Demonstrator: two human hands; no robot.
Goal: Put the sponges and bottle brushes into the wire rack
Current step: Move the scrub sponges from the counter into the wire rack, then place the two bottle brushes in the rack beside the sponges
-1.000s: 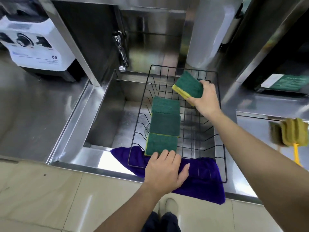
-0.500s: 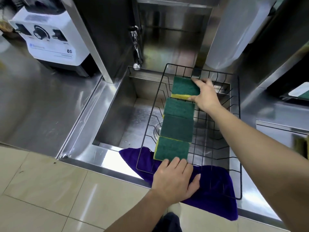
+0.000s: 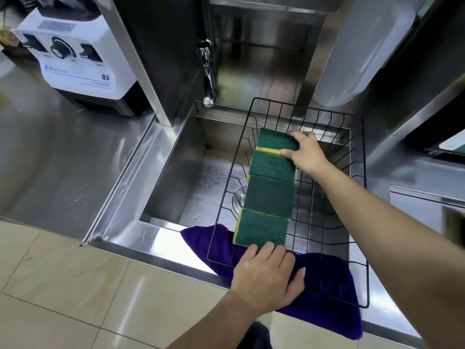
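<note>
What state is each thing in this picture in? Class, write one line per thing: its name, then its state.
wire rack: set over the sink, holding sponges
four sponges: in a row in the rack, green side up
right hand: gripping the farthest sponge
left hand: fingers open, at the rack's near edge
purple cloth: spread under the rack's near end
tap: no water running
sink: no standing water visible

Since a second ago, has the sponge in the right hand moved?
Yes. The sponge went from raised above the wire rack down into it, at the far end of the sponge row, right hand on it.
</note>
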